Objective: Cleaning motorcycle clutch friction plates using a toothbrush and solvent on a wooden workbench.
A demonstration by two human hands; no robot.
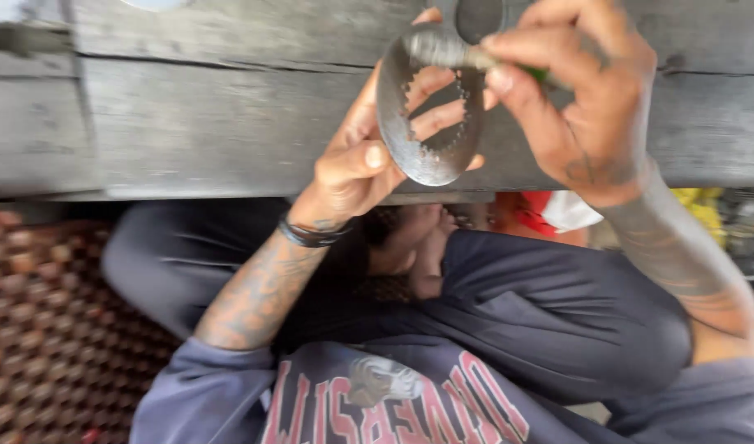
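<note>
My left hand grips a grey metal ring plate with teeth along its inner edge, thumb on the front and fingers showing through the hole. My right hand pinches a thin, blurred tool with a greenish handle, and its tip rests on the plate's upper rim. Both hands are raised over a weathered grey wooden bench. A dark band circles my left wrist.
My crossed legs in dark trousers and a bare foot lie below the bench edge. A brown woven mat covers the floor at left. Red, white and yellow items sit at the right behind my forearm.
</note>
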